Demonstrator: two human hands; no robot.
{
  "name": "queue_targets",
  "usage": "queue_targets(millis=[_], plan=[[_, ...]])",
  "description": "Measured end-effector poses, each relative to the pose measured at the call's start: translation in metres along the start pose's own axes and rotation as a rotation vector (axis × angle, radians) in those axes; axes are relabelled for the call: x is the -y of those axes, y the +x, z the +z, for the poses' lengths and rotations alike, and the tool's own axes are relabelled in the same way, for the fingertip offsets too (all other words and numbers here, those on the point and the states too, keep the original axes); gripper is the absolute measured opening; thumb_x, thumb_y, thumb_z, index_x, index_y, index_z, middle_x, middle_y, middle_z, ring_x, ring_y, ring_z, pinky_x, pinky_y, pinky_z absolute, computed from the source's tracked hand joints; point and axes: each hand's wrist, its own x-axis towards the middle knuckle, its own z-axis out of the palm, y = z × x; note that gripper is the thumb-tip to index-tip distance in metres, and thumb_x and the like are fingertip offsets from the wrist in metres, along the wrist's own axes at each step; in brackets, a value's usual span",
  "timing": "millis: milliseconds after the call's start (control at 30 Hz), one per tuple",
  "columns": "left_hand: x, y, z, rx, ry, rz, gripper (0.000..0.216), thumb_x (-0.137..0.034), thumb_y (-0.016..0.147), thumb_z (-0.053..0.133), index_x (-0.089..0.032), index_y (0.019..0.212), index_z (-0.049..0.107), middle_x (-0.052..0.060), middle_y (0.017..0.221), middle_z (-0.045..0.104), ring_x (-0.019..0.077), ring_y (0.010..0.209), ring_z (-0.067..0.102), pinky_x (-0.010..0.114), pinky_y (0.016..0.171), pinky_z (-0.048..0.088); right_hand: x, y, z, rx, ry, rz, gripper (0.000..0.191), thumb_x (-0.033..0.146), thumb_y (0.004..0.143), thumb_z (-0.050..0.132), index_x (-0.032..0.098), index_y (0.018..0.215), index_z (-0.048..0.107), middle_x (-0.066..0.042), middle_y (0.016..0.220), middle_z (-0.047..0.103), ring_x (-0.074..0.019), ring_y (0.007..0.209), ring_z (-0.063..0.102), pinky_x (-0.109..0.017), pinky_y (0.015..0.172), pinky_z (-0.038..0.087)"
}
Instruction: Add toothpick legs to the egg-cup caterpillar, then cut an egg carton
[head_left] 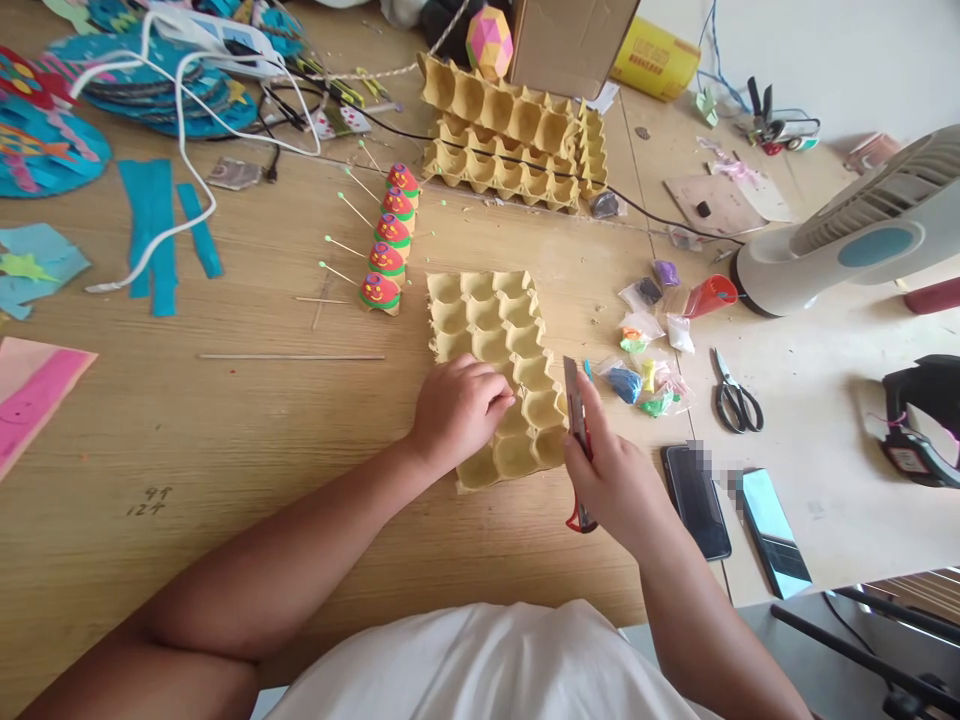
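A yellowish cardboard egg tray (487, 316) lies on the wooden table in front of me. My left hand (463, 408) rests over its middle, fingers curled and thumb pressed in, seemingly gripping a ridge of the tray; the fingertips are partly hidden. In my right hand (611, 480) is a utility knife (576, 410) with a red-and-grey handle, its blade end pointing away from me, the index finger stretched along it. The knife is just beside the tray's right edge. Beyond the tray stands a row of painted egg-cup pieces (391, 232) with red smiling faces and green-tipped sticks.
More egg trays (510, 140) are stacked at the back. To the right are small bags of coloured clay (624, 383), scissors (736, 395), two phones (696, 505) and a white fan (832, 225). A thin stick (292, 357) and blue strips (154, 235) lie left.
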Motion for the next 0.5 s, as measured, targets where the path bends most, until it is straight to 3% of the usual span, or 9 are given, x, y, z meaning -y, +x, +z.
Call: queue_targets(millis=[233,333,400,500], plan=[[0.001,0.000,-0.004,0.046,0.015,0.014,0.012,-0.026,0.089,0.070,-0.023,0.077,0.073,0.000,0.075,0.069,0.0203,0.079,0.055,0.033,0.069,0.040,-0.029,0.035,0.005,-0.076,0.405,0.079,0.069,0.036,0.094,0.048,0.023,0.158,0.027,0.003,0.075,0.062,-0.0176,0.065,0.058,-0.030,0.062,0.046],[-0.001,-0.001,-0.009,0.079,0.019,0.033,0.011,-0.027,0.089,0.070,-0.023,0.080,0.074,0.000,0.076,0.070,0.0202,0.080,0.056,0.033,0.069,0.042,-0.035,0.043,0.007,-0.024,0.558,0.007,0.040,0.032,0.093,0.048,0.022,0.131,0.055,0.004,0.074,0.057,-0.0141,0.065,0.054,-0.027,0.064,0.044],[-0.003,-0.002,-0.015,0.099,0.024,0.055,0.011,-0.027,0.091,0.067,-0.023,0.085,0.075,0.001,0.078,0.071,0.0200,0.080,0.057,0.033,0.071,0.043,-0.037,0.046,0.010,0.039,0.610,-0.012,0.029,0.034,0.092,0.050,0.021,0.116,0.061,0.006,0.069,0.053,-0.0128,0.062,0.050,-0.026,0.061,0.041],[-0.001,-0.002,-0.024,0.090,0.052,0.091,0.016,-0.026,0.096,0.060,-0.023,0.096,0.076,0.002,0.086,0.072,0.0200,0.083,0.059,0.034,0.074,0.046,-0.040,0.046,0.017,0.116,0.655,0.012,0.032,0.041,0.090,0.058,0.020,0.114,0.060,0.008,0.065,0.048,-0.0114,0.057,0.045,-0.025,0.056,0.037]])
